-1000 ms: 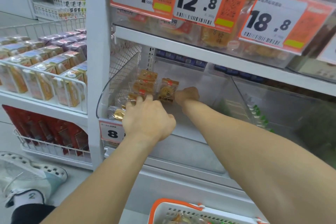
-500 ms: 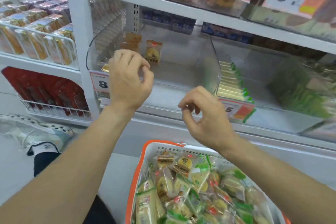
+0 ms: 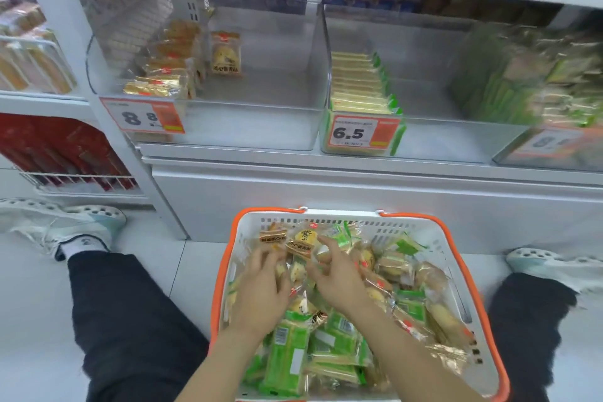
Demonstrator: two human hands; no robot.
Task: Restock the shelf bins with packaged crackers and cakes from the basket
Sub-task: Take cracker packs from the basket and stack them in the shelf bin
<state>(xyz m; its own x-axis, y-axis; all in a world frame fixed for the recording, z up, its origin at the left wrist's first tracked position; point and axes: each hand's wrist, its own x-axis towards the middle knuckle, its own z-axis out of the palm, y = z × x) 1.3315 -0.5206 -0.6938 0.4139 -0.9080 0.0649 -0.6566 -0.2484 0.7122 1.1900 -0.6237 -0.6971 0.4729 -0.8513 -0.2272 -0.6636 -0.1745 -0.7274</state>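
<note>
Both hands have dropped from in front of the clear bins into the white plastic basket with orange rim (image 3: 228, 258), and the view has tilted down with them; the left hand (image 3: 261, 290) lies over the heap of wrapped snacks with its fingers curled down among the packets, though whether it actually grips one I cannot tell; the right hand (image 3: 336, 277) is spread beside it, fingers loosely bent and touching a clear-wrapped round yellow cake (image 3: 301, 240) at the far end of the pile; green-wrapped cracker packs (image 3: 287, 356) fill the near part of the basket, which sits on the pale floor between the person's dark-trousered legs (image 3: 130, 320); beyond, on the white shelf (image 3: 359, 170), the left clear plastic bin (image 3: 254, 127) holds a row of gold-wrapped cakes (image 3: 156, 81) along its left wall and a single upright cake packet (image 3: 225, 54) further back; the neighbouring clear bin (image 3: 456, 140) holds a row of green-edged cracker packs (image 3: 359, 85) behind an orange-and-white 6.5 price tag (image 3: 362, 133).
</note>
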